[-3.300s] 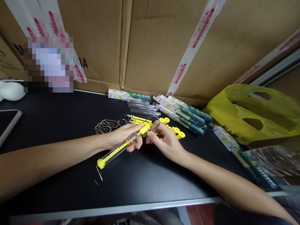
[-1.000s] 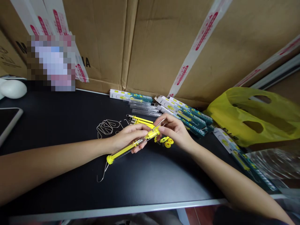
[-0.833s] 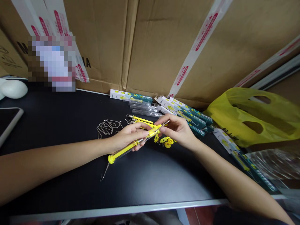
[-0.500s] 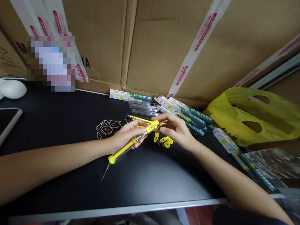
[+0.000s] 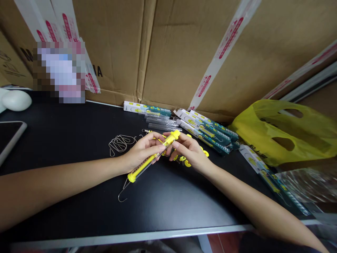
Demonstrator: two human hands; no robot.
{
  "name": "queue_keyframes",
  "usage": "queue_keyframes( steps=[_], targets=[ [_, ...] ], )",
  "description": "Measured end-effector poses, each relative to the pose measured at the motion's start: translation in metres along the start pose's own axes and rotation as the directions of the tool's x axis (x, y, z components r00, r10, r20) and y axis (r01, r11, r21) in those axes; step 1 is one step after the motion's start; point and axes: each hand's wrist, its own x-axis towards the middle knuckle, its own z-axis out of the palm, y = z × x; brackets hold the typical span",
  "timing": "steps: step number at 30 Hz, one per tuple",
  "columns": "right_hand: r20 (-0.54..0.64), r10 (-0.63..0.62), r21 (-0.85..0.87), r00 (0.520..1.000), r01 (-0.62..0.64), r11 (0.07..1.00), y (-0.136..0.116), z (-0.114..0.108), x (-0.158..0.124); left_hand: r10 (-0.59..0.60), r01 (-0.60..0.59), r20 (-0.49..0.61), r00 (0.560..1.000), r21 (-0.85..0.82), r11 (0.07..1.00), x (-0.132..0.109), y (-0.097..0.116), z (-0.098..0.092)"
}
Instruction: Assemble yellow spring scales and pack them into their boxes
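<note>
A yellow tubular spring scale (image 5: 143,168) with a clear sleeve is held slanted above the black tabletop. A wire hook hangs from its lower end. My left hand (image 5: 143,151) is wrapped around the middle of the tube, thumb on top. With thumb and fingers, my right hand (image 5: 191,153) grips the scale just below its yellow top cap (image 5: 174,135). Under and behind my right hand lie small yellow plastic parts (image 5: 187,163) and thin springs, partly covered. More yellow rods behind my hands are mostly hidden.
Bent wire hooks (image 5: 121,143) lie left of my hands. Clear tubes (image 5: 162,123) and printed boxes (image 5: 207,126) are at the back, by a cardboard wall (image 5: 171,52). A yellow plastic bag (image 5: 263,130) stands at right, a tablet-like device (image 5: 10,137) at left.
My right hand has moved left and closed on the scale's upper part. The scale has turned, and the thin metal piece at its top no longer shows. Its lower hook has shifted right.
</note>
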Motion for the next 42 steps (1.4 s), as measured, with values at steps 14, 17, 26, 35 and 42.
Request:
queue_keyframes(
  steps=[14,17,26,35,42],
  targets=[
    [-0.149,0.126,0.275,0.981,-0.082,0.958,0.001,-0.004,0.006,-0.026,0.037,-0.131,0.991,0.086,0.996,0.003,-0.002,0.004],
    [-0.217,0.108,0.298,0.970,-0.039,0.954,-0.003,-0.012,0.010,-0.075,0.080,-0.076,0.994,0.075,0.994,0.004,-0.003,0.002],
    [-0.332,0.052,0.344,0.942,0.070,0.936,-0.007,-0.039,0.019,-0.230,0.229,0.128,0.965,0.025,0.973,0.004,-0.002,-0.001],
    [-0.302,0.028,0.324,0.953,0.075,0.943,-0.002,-0.042,0.020,-0.207,0.200,0.153,0.966,0.060,0.978,0.003,-0.001,0.000],
    [-0.320,0.031,0.236,0.947,0.048,0.970,-0.006,-0.041,0.019,-0.206,0.193,0.176,0.963,0.091,0.977,0.003,0.000,-0.001]
  ],
)
